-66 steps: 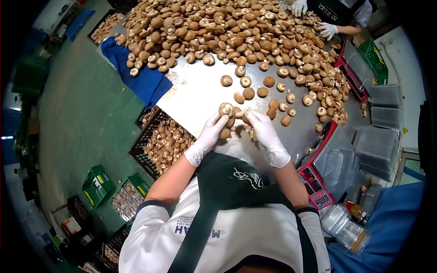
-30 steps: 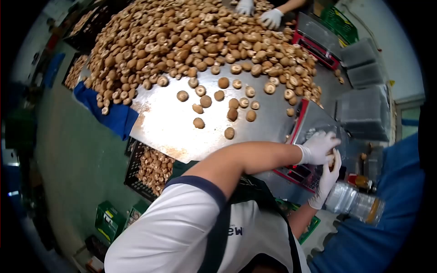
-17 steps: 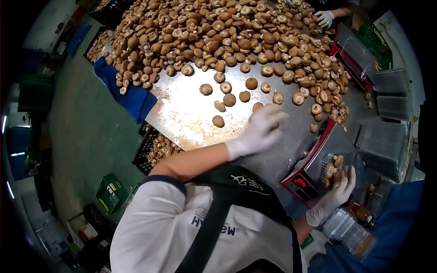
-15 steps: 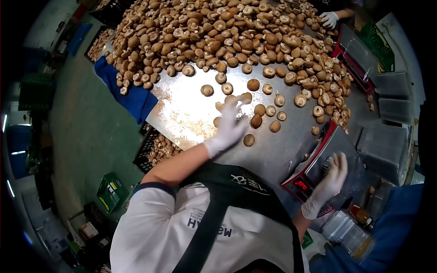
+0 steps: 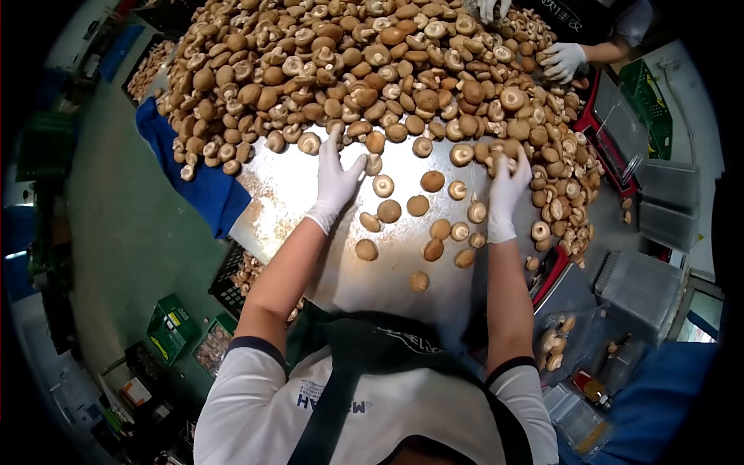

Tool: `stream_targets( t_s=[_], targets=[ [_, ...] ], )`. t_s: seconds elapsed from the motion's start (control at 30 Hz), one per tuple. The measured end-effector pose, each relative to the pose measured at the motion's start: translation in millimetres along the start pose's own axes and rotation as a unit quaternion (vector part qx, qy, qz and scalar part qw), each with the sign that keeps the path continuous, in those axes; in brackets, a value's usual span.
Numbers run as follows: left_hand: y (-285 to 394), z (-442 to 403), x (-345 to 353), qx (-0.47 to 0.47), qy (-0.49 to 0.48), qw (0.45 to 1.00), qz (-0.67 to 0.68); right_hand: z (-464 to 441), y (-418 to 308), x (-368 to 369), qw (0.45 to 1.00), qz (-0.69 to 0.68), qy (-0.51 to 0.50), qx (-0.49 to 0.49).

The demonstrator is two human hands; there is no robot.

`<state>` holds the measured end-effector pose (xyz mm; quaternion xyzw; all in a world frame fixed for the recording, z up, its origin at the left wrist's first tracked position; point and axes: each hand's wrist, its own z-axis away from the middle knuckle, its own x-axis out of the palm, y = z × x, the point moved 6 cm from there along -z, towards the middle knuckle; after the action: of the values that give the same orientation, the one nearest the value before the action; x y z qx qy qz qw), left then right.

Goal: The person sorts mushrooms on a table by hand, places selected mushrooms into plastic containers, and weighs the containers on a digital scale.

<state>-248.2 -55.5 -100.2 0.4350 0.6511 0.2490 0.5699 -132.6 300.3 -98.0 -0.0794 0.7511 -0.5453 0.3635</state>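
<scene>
Both my hands wear white gloves and reach over a metal table (image 5: 349,283) with brown shiitake mushrooms on it. My left hand (image 5: 339,180) is open at the near edge of the mushroom heap (image 5: 310,70), thumb and fingers apart. Its thumb is close to a loose mushroom (image 5: 373,164), and its fingertips meet the heap's edge. To the right, my right hand (image 5: 508,198) has its fingers closed around a mushroom (image 5: 508,147) at the heap's right part. Several loose mushrooms (image 5: 389,210) lie between my forearms, some cap up, some stem up.
A co-worker's gloved hand (image 5: 563,62) works at the heap's far right, beside a red-edged scale (image 5: 612,124). A nearer scale (image 5: 552,271) is partly behind my right arm. Bagged mushrooms (image 5: 554,345) and clear plastic trays (image 5: 639,291) are at right. A blue cloth (image 5: 190,170) hangs at left.
My left hand has moved forward and left to the heap's edge. My right hand has left the near scale and reached forward onto a mushroom. The co-worker's second hand has come into view.
</scene>
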Motion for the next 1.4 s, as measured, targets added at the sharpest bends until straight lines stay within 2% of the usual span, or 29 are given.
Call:
stream_targets(
  t_s=[0.07,0.1,0.13,0.17,0.2,0.23,0.3,0.4,0.43,0.5,0.57,0.63,0.7,0.73,0.83,0.9,0.93,0.97,1.0,1.1,1.17,1.23,1.3,1.33,1.4],
  targets=[
    [5.4,-25.0,10.7,0.017,-0.031,0.999,-0.005,-0.6,-38.7,33.0,0.995,0.004,-0.074,-0.073],
    [8.8,-33.7,14.0,0.025,-0.064,0.997,-0.029,2.6,-67.1,45.1,0.994,-0.013,-0.082,-0.074],
    [15.0,-37.4,18.4,0.019,-0.075,0.993,-0.093,-5.4,-71.5,58.5,0.986,0.070,-0.089,-0.123],
    [21.5,-41.7,23.2,0.057,-0.056,0.987,-0.139,-18.2,-75.2,73.4,0.982,0.059,-0.108,-0.143],
    [26.2,-48.1,29.5,0.048,-0.086,0.985,-0.145,-28.2,-81.6,88.9,0.981,0.055,-0.160,-0.098],
    [30.8,-53.5,35.0,0.040,-0.115,0.981,-0.150,-36.6,-84.0,109.8,0.955,0.163,-0.200,-0.146],
    [32.2,-56.6,43.3,0.038,-0.132,0.978,-0.158,-32.8,-121.1,128.4,0.905,0.308,-0.270,-0.114],
    [38.7,-52.7,48.8,0.047,-0.184,0.967,-0.167,-34.1,-115.5,143.3,0.893,0.286,-0.324,-0.124],
    [38.1,-46.9,52.1,0.059,-0.188,0.971,-0.138,-25.4,-117.0,138.2,0.871,0.317,-0.332,-0.177],
    [45.7,-32.0,57.0,0.049,-0.204,0.969,-0.134,-8.7,-116.9,126.0,0.871,0.312,-0.331,-0.184],
    [63.6,-11.6,57.7,-0.057,-0.270,0.956,-0.103,2.0,-111.0,111.4,0.887,0.274,-0.317,-0.193],
    [81.6,12.3,68.5,-0.021,-0.347,0.925,-0.151,14.5,-111.7,90.9,0.890,0.278,-0.301,-0.199],
    [85.1,43.8,77.3,0.150,-0.254,0.942,-0.157,30.9,-113.9,66.7,0.884,0.311,-0.303,-0.174],
    [98.2,48.4,69.7,0.151,-0.269,0.938,-0.159,38.5,-107.3,55.2,0.898,0.294,-0.280,-0.172],
    [104.8,54.2,49.6,0.134,-0.203,0.967,-0.069,61.1,-83.5,20.9,0.920,0.266,-0.255,-0.136],
    [97.2,58.9,28.7,0.069,-0.154,0.982,0.083,86.0,-82.3,1.5,0.921,0.258,-0.221,-0.189],
    [91.1,61.4,16.8,0.008,-0.129,0.980,0.153,100.1,-86.6,-5.0,0.919,0.262,-0.199,-0.215],
    [84.6,65.9,6.5,-0.054,-0.103,0.968,0.222,115.3,-90.4,-10.1,0.916,0.267,-0.178,-0.240],
    [71.1,71.8,0.5,-0.155,-0.065,0.933,0.320,127.7,-86.5,-12.4,0.913,0.291,-0.166,-0.234],
    [26.6,76.4,-33.3,-0.284,-0.005,0.881,0.379,148.9,-85.3,-23.3,0.925,0.226,-0.152,-0.263],
    [-10.4,83.5,-41.5,-0.310,0.013,0.822,0.478,152.8,-76.0,-27.8,0.956,0.151,-0.148,-0.205],
    [-26.9,97.5,-48.4,-0.356,0.015,0.791,0.498,158.8,-75.6,-37.1,0.971,0.107,-0.132,-0.166],
    [-33.3,107.0,-43.9,-0.388,-0.045,0.718,0.577,158.8,-72.1,-44.1,0.987,0.046,-0.099,-0.114],
    [-30.9,111.3,-38.3,-0.386,-0.079,0.685,0.613,156.6,-79.2,-48.8,0.987,0.043,-0.089,-0.127],
    [-29.6,115.3,-33.4,-0.380,-0.076,0.734,0.558,153.1,-78.9,-60.4,0.991,0.043,-0.039,-0.121]
  ],
)
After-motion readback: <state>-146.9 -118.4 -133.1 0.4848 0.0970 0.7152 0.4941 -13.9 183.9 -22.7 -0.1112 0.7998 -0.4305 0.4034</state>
